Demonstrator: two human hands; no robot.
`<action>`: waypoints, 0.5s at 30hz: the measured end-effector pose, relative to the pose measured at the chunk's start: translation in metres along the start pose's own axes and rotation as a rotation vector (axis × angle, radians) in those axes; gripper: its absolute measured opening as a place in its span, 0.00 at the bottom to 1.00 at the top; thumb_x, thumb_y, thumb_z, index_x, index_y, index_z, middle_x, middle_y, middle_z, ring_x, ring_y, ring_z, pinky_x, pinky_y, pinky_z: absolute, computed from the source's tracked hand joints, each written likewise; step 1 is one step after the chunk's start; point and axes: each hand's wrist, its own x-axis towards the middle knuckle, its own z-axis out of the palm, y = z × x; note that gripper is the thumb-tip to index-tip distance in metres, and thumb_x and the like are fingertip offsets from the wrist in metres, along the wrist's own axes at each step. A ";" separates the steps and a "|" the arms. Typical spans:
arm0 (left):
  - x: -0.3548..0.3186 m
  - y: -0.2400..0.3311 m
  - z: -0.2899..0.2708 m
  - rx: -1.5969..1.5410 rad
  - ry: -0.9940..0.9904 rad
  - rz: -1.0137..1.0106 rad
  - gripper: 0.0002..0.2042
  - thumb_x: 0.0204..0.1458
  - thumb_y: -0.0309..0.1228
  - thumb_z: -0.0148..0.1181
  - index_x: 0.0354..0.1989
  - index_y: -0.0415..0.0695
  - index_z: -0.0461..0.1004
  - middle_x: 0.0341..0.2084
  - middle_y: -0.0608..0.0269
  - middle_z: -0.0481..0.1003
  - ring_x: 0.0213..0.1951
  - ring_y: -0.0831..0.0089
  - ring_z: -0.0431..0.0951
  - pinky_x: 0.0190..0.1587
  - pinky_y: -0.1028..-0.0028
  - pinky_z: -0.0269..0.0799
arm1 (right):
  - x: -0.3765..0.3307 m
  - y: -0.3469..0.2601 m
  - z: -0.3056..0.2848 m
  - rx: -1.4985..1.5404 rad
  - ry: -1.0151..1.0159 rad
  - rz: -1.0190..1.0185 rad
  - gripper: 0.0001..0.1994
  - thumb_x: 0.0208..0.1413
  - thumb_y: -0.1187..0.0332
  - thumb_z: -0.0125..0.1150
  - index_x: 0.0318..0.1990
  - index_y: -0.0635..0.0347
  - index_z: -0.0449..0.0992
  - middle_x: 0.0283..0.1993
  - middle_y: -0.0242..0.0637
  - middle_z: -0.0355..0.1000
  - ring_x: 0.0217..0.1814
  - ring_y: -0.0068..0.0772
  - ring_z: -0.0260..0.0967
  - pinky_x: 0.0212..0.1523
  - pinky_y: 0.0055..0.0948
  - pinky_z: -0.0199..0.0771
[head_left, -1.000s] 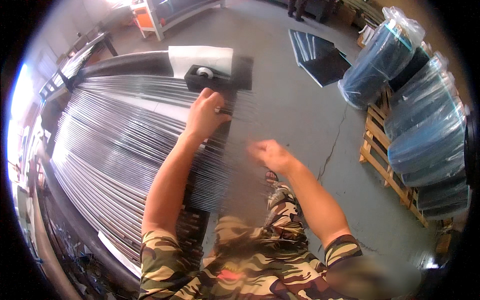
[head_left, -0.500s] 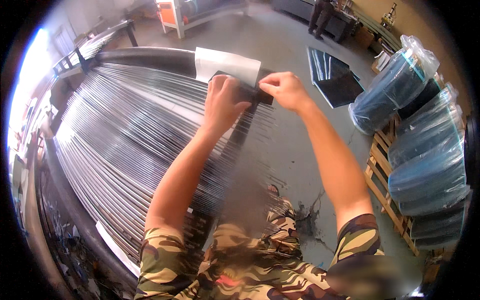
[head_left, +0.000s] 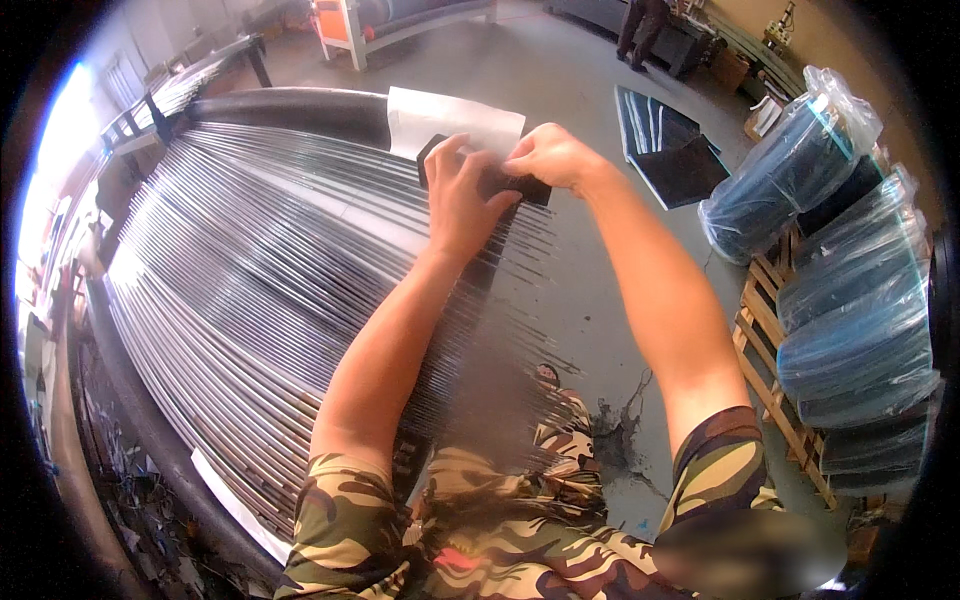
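A flat black piece (head_left: 538, 190) lies at the far end of a long table, over the ends of many thin shiny rods (head_left: 270, 240). My left hand (head_left: 462, 195) holds it down from above, with bent fingers and the thumb set apart. Close beside it, my right hand (head_left: 556, 160) has thumb and forefinger pinched together at the piece's far right part. What sits in that pinch is too small to make out. Behind both hands, a white sheet (head_left: 455, 115) drapes over a dark rail (head_left: 300, 105).
Rod tips stick out over the table's right edge. On the grey floor lie dark flat panels (head_left: 670, 150). Plastic-wrapped rolls (head_left: 780, 180) stand at the right by a wooden pallet (head_left: 765, 330). A person (head_left: 643, 30) stands far back.
My left hand has shifted right along the black piece, baring its left end. My right hand has come left and slightly up, so the two hands are closer together.
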 end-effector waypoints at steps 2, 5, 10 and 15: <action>0.000 -0.002 0.002 -0.017 0.025 0.047 0.25 0.33 0.28 0.79 0.45 0.50 0.79 0.61 0.52 0.63 0.63 0.48 0.60 0.62 0.54 0.64 | 0.002 0.012 -0.002 0.088 -0.047 -0.009 0.12 0.50 0.66 0.71 0.39 0.66 0.84 0.39 0.41 0.80 0.43 0.31 0.74 0.45 0.32 0.73; 0.000 -0.002 0.006 -0.034 0.049 0.121 0.20 0.33 0.27 0.77 0.40 0.50 0.83 0.60 0.54 0.65 0.63 0.49 0.61 0.61 0.55 0.63 | -0.007 0.027 -0.005 0.121 -0.077 0.005 0.13 0.51 0.66 0.70 0.39 0.67 0.84 0.38 0.40 0.80 0.42 0.31 0.74 0.45 0.32 0.72; 0.003 -0.006 0.005 0.010 0.016 0.249 0.16 0.35 0.28 0.73 0.37 0.51 0.85 0.55 0.58 0.70 0.61 0.52 0.64 0.63 0.55 0.59 | -0.006 0.036 0.007 0.014 -0.014 -0.025 0.12 0.52 0.65 0.69 0.40 0.63 0.85 0.38 0.41 0.80 0.42 0.31 0.74 0.46 0.33 0.73; 0.000 0.015 -0.013 0.115 0.014 0.258 0.10 0.40 0.29 0.69 0.35 0.50 0.85 0.46 0.57 0.76 0.56 0.54 0.70 0.59 0.57 0.64 | -0.030 0.060 0.032 -0.137 0.187 0.139 0.12 0.54 0.62 0.69 0.38 0.61 0.84 0.37 0.39 0.80 0.40 0.31 0.75 0.45 0.32 0.74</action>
